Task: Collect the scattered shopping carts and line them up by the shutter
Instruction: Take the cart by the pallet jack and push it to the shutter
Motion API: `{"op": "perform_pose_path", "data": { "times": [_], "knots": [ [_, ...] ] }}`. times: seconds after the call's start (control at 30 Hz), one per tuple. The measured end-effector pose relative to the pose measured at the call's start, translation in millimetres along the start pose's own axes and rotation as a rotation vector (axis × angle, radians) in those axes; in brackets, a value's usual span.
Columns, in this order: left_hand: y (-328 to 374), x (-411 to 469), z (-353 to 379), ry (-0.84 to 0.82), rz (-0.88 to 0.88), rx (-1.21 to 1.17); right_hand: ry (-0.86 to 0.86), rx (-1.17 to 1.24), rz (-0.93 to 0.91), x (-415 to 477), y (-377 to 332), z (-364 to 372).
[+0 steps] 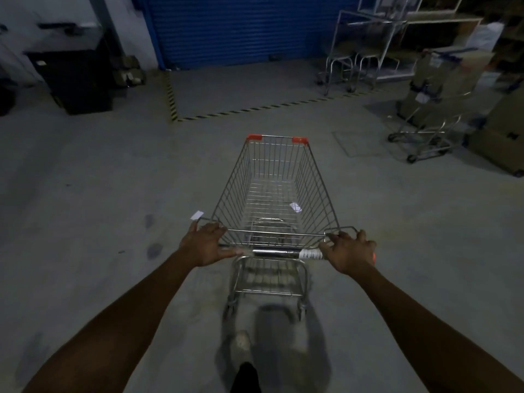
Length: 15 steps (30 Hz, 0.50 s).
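- Shutter (241, 29): one, blue, shut, at the far edge of the floor (85, 180), inside a bay marked by striped tape (255, 107).
- Cart (273, 194): one in hand, mid-floor, nose toward the shutter and well short of the tape. Its wire basket is empty but for a paper slip, so it should roll light. The frame is stiff and the casters may wander, so a wide two-handed hold on the handle (279, 253) looks right.
- Second cart (425, 137): by the right edge, loaded with boxes, likely heavier to push.
- Metal frames (354, 52) right of the shutter: too dim to count, or to call carts.
- Left hand (205, 246): fingers curled round the handle's left end.
- Right hand (350, 251): closed on its right end.
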<state>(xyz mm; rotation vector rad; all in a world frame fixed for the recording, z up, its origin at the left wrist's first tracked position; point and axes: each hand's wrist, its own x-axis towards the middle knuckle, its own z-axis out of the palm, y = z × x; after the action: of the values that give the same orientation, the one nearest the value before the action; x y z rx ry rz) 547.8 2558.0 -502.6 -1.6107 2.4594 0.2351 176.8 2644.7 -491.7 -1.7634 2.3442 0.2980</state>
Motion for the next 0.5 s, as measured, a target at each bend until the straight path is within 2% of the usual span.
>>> {"op": "perform_pose_path", "data": {
  "times": [0.13, 0.3, 0.5],
  "knots": [
    [-17, 97, -28, 0.022, 0.034, -0.057, 0.029, 0.011, 0.07, 86, -4, -26],
    [-40, 209, -63, 0.009, 0.093, -0.024, 0.09, 0.071, 0.258, 171, -26, -59],
    [-60, 331, -94, -0.012, 0.125, -0.013, 0.095, 0.022, 0.242, 273, -27, -87]
  ]
}}
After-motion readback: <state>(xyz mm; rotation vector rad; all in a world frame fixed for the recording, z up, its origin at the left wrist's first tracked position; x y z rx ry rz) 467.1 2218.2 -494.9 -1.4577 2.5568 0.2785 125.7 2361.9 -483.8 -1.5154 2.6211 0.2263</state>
